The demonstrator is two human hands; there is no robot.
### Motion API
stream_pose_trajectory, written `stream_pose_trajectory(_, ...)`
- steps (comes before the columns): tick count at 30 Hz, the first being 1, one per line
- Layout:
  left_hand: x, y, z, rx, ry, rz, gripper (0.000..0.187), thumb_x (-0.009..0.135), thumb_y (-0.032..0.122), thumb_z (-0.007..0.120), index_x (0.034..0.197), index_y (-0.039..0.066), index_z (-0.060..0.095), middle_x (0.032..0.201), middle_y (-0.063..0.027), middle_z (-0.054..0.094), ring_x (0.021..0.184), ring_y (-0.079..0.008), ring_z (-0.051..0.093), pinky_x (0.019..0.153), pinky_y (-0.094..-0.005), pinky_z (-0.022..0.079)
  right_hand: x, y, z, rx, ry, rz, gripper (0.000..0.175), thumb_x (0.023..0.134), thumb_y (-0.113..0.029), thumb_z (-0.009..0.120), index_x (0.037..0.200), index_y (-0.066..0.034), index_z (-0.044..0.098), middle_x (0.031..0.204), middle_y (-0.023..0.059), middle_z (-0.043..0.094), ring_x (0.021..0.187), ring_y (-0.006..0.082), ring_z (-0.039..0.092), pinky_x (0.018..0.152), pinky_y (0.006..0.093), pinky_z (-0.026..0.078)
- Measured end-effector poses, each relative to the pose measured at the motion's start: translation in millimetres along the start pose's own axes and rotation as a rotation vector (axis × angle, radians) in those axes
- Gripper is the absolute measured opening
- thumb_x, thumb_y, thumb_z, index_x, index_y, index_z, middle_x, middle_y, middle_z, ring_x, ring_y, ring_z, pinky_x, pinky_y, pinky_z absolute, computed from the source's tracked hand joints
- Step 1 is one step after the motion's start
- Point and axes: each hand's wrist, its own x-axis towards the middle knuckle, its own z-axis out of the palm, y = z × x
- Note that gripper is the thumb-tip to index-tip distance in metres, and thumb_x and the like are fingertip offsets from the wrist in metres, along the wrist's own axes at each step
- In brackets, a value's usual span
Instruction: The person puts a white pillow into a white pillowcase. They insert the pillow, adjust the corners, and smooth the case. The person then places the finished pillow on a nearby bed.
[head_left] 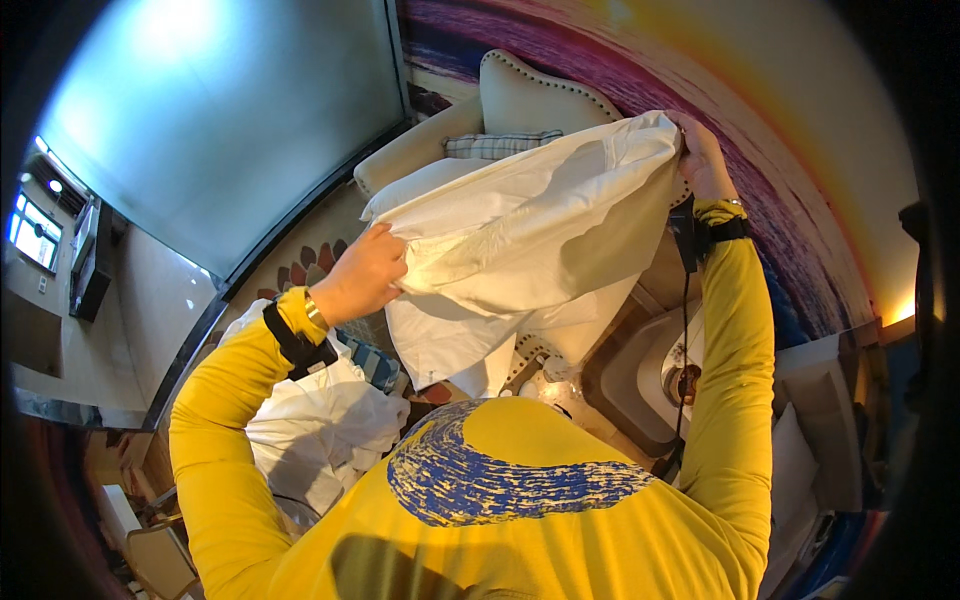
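A white cloth, perhaps a pillowcase or sheet, hangs stretched between my two hands. My left hand grips its near left edge, fingers curled over the fabric. Higher up and to the right, my right hand holds the far right corner. Loose folds of the cloth drape below, and its lower end falls in front of an upholstered armchair. The part of the chair behind the fabric is hidden. Below my left forearm lies a crumpled heap of white linen.
A plaid cushion rests on the armchair. At the left stands a frosted glass partition. To the right are a small table and a bed with a white pillow. A mural covers the curved-looking wall.
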Motion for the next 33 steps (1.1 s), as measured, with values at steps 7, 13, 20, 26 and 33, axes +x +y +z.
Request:
stream_pose_trajectory(7,22,1,-41,-0.849,0.221,-0.446,0.017,0.087,0.017,0.074,0.091,0.001,0.071,0.075,-0.0008,0.063,0.066,-0.0088,0.057,0.060,-0.0238,0.045,-35,57,35,-0.719,-0.008,-0.602,0.026,0.091,-0.029,0.072,0.101,-0.0043,0.070,0.090,0.0065,0.070,0.077,0.0161,0.064,0.069,0.0292,0.051)
stream_pose_trajectory(13,54,19,-67,-1.121,0.265,-0.628,0.019,0.095,0.023,0.066,0.094,0.005,0.069,0.076,0.0036,0.064,0.063,-0.0039,0.059,0.051,-0.0199,0.046,-181,137,135,-0.584,-0.777,-0.351,0.045,0.084,-0.041,0.079,0.101,-0.0010,0.069,0.087,0.0054,0.070,0.079,0.0133,0.064,0.072,0.0278,0.052)
stream_pose_trajectory(20,47,-10,-65,-1.500,0.256,-0.826,0.020,0.095,0.018,0.068,0.103,0.000,0.071,0.091,-0.0042,0.072,0.078,-0.0105,0.066,0.072,-0.0243,0.054,-169,160,145,-0.466,-0.734,-0.153,0.027,0.083,-0.012,0.060,0.104,0.0013,0.070,0.085,0.0036,0.067,0.073,0.0112,0.060,0.067,0.0271,0.050)
stream_pose_trajectory(26,25,-33,-67,-1.534,0.242,-0.954,0.024,0.096,0.021,0.067,0.108,0.000,0.069,0.099,-0.0066,0.072,0.085,-0.0136,0.068,0.078,-0.0270,0.056,-114,138,111,-0.333,-0.748,0.056,0.023,0.089,-0.009,0.055,0.105,-0.0003,0.070,0.087,0.0012,0.066,0.073,0.0083,0.056,0.066,0.0222,0.046)
stream_pose_trajectory(33,33,-29,-64,-1.526,0.240,-0.898,0.032,0.095,0.026,0.069,0.114,0.000,0.067,0.103,-0.0089,0.071,0.087,-0.0148,0.067,0.079,-0.0277,0.056,-94,110,115,-0.394,-0.644,0.001,0.022,0.090,-0.011,0.055,0.105,-0.0027,0.069,0.089,0.0024,0.066,0.074,0.0106,0.058,0.069,0.0243,0.047)
